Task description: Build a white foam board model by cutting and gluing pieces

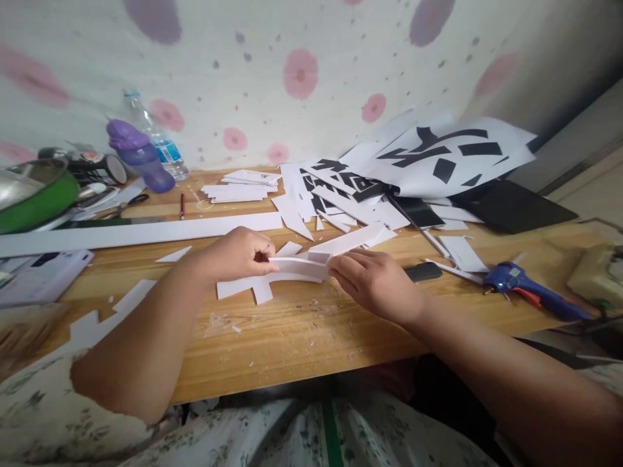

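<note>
White strip [299, 266], on edge and slightly bowed, around mid-counter [292, 350], between front and back edges. Left hand [238, 254]: narrow grip, thumb and fingers pinching the strip's left end. Right hand [377, 280]: fingertips against the strip's right end; thumb hidden, can't tell whether this grip is closed. Flat white cut-out [263, 290] with a tab toward the front edge lies under the strip. Small dark slab [424, 271] just beside right hand. Blue glue gun [528, 288] toward counter's right edge. Long white board [146, 233] runs from the left edge, behind left hand. Stacked white pieces [243, 188] and red-black pencil [182, 206] toward back edge. Black-marked sheets [452, 155] heaped at back right corner. Back left: purple-lidded bottle [139, 155], leaning, next to clear bottle [170, 152]; green bowl [43, 201] by left edge.
</note>
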The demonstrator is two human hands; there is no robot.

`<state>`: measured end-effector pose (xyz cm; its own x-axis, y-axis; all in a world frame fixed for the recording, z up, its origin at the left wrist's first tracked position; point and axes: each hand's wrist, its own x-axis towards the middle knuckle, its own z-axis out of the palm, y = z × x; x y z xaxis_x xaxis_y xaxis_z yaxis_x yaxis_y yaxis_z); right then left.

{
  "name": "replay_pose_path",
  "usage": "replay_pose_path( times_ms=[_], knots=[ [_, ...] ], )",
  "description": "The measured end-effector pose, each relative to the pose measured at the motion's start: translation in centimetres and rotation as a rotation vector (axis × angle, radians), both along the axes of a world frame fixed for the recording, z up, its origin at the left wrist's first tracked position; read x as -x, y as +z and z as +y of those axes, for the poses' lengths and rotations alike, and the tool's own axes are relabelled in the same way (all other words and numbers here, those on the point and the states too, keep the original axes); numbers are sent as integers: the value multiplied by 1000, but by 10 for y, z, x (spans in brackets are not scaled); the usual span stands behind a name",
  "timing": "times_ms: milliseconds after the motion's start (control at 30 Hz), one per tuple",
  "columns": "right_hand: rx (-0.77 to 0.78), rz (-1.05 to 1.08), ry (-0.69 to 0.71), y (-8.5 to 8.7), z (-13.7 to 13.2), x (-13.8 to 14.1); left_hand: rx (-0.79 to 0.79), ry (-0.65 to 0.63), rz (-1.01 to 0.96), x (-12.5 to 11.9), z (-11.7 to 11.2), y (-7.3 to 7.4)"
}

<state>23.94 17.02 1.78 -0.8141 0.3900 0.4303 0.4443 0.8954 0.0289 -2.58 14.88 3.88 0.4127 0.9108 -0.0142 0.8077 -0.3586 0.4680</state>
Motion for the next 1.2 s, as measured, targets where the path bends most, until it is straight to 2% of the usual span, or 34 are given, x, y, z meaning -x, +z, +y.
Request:
replay_pose_path(
  times_ms=[167, 467, 800, 1200],
  knots=[
    [-69, -17, 56, -5, 2, 2, -33, -35, 112, -6, -3, 5],
    [-148, -19, 96, -9, 4, 6, 65, -4, 214, -9, -3, 7],
    [-144, -9, 104, -12, 5, 8, 99, -39, 165, -3, -1, 4],
    [-155, -10, 81, -13, 3, 11, 106, -13, 215, -3, 0, 3]
  ],
)
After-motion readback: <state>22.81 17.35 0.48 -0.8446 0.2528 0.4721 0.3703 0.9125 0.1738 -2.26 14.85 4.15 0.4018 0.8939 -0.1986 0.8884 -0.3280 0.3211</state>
